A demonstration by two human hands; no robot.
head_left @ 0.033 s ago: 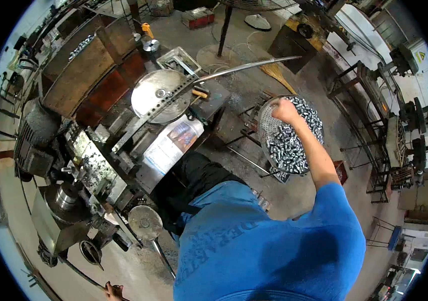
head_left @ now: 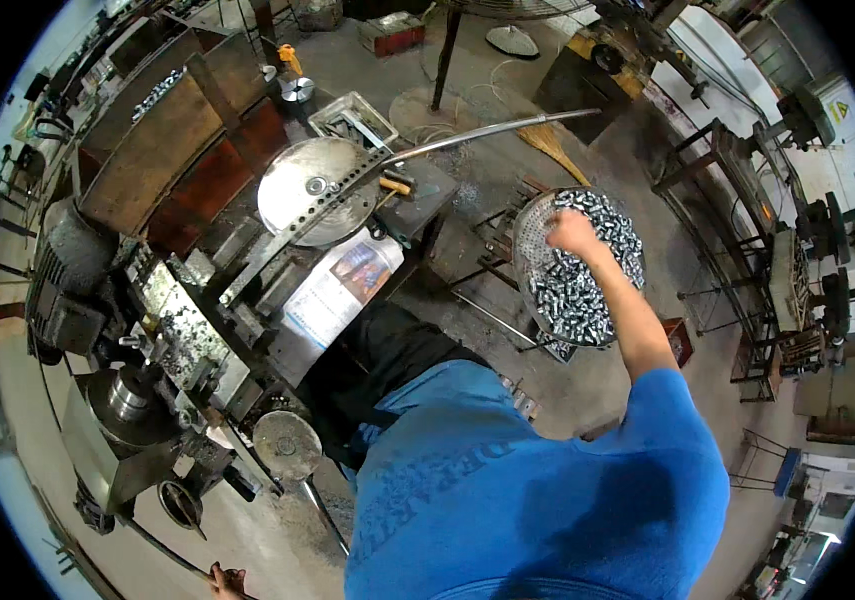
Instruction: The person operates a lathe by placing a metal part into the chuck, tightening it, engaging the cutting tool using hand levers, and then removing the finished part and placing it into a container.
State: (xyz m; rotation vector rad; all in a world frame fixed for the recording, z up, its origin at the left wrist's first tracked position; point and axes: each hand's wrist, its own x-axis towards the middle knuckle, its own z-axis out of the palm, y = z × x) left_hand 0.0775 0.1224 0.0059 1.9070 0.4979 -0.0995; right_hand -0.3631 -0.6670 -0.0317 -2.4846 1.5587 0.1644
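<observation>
At the lower left my left hand (head_left: 228, 580) is closed round the end of a long thin lever rod (head_left: 167, 550), which runs up to the machine. Over on the right, my right hand (head_left: 572, 232) is above a round perforated metal basket (head_left: 532, 225). Many small shiny metal cylinders (head_left: 577, 300) are heaped in the basket. My right hand's fingers look drawn together near the bare upper left of the basket. Whatever they may hold is too small to make out.
A lathe-like machine with a round spindle (head_left: 129, 392) stands at left, its bed (head_left: 187, 320) strewn with metal chips. A large metal disc (head_left: 317, 190) and a long bar (head_left: 492, 135) lie ahead. A broom (head_left: 555, 150) is behind the basket; a stool seat (head_left: 287, 445) is beside me.
My right hand has shifted slightly down and right over the basket, its fingers turned more downward. The left hand stays on the lever rod.
</observation>
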